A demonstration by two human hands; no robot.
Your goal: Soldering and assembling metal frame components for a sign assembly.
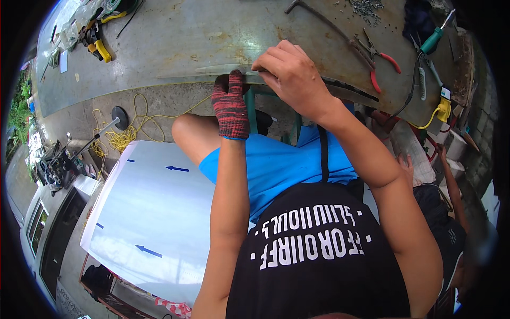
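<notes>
My left hand (230,106), in a red and black knit glove, is closed at the near edge of the metal-topped table (175,48). Its fingertips pinch a thin, pale, see-through strip (215,69) lying along that edge. Just to the right, my bare right hand (292,77) is closed over the same edge with thumb and fingers together. What it pinches is hidden behind the fingers. A narrow dark strip (353,92) runs rightward along the edge from beneath my right hand; whether it joins the pale strip I cannot tell.
Red-handled pliers (378,56), a bent rusty bar (332,29), a green-handled screwdriver (433,40) and small loose pieces (364,9) lie right. Yellow-handled snips (99,49) lie left. Below are yellow cord (122,139) and a pale sheet with blue arrows (159,207). Another person (443,218) is at right.
</notes>
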